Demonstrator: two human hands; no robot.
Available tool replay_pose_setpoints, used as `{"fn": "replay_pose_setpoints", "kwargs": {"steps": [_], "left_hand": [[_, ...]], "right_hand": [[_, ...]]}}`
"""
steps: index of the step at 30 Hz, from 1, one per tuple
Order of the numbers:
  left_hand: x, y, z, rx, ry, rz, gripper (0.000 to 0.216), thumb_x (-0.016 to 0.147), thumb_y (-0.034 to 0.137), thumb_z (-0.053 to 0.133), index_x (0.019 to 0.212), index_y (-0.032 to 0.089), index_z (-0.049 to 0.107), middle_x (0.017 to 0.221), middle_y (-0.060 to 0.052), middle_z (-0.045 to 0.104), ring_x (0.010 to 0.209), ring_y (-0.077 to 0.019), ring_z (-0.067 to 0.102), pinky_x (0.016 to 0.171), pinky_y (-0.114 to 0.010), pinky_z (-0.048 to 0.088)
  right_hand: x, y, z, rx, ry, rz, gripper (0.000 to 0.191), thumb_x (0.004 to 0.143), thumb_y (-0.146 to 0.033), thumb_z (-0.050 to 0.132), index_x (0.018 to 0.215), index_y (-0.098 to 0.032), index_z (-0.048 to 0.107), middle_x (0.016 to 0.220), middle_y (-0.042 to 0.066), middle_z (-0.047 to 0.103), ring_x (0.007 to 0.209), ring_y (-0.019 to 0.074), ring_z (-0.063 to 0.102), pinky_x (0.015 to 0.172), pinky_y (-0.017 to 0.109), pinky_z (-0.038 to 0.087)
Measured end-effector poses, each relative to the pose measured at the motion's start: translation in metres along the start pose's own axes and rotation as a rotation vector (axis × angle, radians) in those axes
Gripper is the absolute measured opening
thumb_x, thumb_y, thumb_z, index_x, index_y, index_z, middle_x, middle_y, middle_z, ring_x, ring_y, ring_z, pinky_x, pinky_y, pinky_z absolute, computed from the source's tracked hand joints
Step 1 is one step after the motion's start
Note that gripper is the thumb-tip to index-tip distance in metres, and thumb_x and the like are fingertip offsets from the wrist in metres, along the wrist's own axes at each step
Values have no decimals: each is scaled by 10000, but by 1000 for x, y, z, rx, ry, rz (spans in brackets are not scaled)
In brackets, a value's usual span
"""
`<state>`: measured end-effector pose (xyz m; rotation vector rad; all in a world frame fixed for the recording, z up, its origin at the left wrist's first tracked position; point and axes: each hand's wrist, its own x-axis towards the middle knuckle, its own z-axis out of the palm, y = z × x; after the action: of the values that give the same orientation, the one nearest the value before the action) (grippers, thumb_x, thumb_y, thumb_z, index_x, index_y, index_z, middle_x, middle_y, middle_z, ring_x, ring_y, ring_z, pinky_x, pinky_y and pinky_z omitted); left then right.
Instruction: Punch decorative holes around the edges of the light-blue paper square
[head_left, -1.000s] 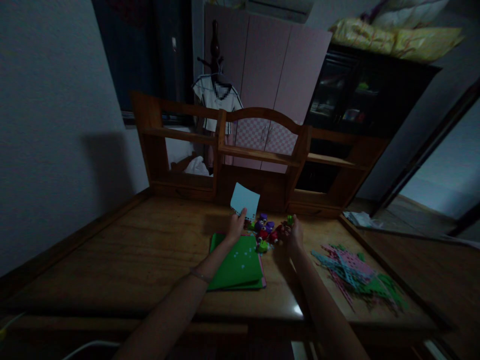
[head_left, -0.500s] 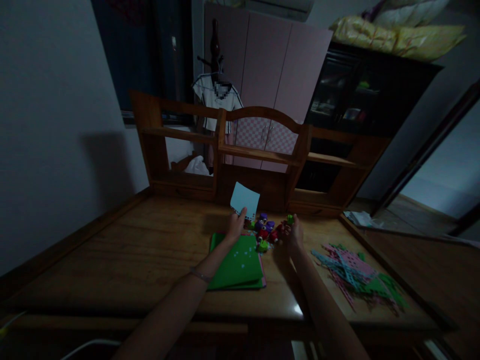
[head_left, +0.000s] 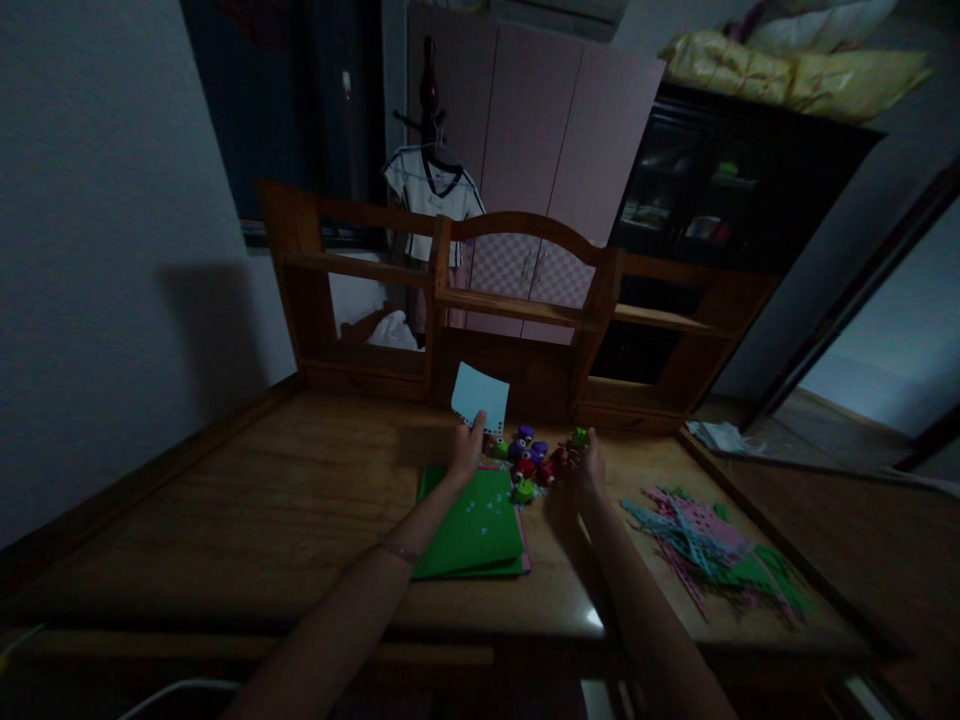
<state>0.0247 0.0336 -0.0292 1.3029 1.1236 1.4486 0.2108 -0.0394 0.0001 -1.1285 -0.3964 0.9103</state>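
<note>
My left hand [head_left: 466, 450] pinches a light-blue sheet of paper [head_left: 480, 392] by its lower edge, where a row of small punched holes shows. My right hand [head_left: 591, 468] is closed at the right end of a cluster of small craft punches, around a small green craft punch [head_left: 580, 438]; its fingers are partly hidden. Between the hands stand purple craft punches [head_left: 525, 440], red craft punches [head_left: 526, 467] and another green craft punch [head_left: 524, 491], some with round eyes. Below my left hand lie green sheets [head_left: 472, 530] with small pale paper bits on top.
A heap of pink, blue and green perforated paper strips [head_left: 705, 540] lies at the right of the wooden desk [head_left: 315, 490]. A wooden shelf unit [head_left: 525, 308] runs along the desk's back. The left side meets a wall [head_left: 112, 250].
My left hand has moved slightly left with the blue sheet, farther from the right hand. My right hand stays almost where it was.
</note>
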Motion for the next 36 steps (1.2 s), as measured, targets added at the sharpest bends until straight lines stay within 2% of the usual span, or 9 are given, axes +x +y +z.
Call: {"fn": "replay_pose_setpoints", "kwargs": {"steps": [7, 25, 28, 36], "left_hand": [[-1, 0, 0, -31, -4, -11, 586, 713, 663, 486, 593, 105, 622, 506, -72, 586, 473, -165, 539, 478, -244, 375], [1, -3, 0, 0, -18, 0, 573, 745, 637, 459, 611, 106, 627, 524, -76, 594, 505, -173, 561, 490, -246, 391], [0, -1, 0, -3, -25, 3, 557, 765, 616, 452, 611, 109, 623, 518, -69, 591, 498, -168, 557, 487, -240, 387], [-5, 9, -2, 7, -13, 17, 518, 775, 578, 471, 584, 116, 607, 481, -46, 568, 472, -148, 529, 480, -227, 373]], "right_hand": [[1, 0, 0, 3, -1, -32, 422, 805, -567, 405, 657, -185, 504, 500, -6, 555, 358, 89, 469, 360, 198, 364], [0, 0, 1, 52, 18, 30, 415, 815, -549, 415, 640, -182, 499, 481, -15, 535, 353, 90, 467, 365, 206, 374], [-1, 0, 1, 48, 13, 49, 428, 808, -561, 420, 634, -179, 503, 449, -21, 509, 343, 95, 463, 359, 210, 375], [-2, 1, 3, 69, 14, -12, 405, 823, -533, 416, 631, -184, 487, 445, -27, 507, 341, 92, 462, 358, 201, 373]]}}
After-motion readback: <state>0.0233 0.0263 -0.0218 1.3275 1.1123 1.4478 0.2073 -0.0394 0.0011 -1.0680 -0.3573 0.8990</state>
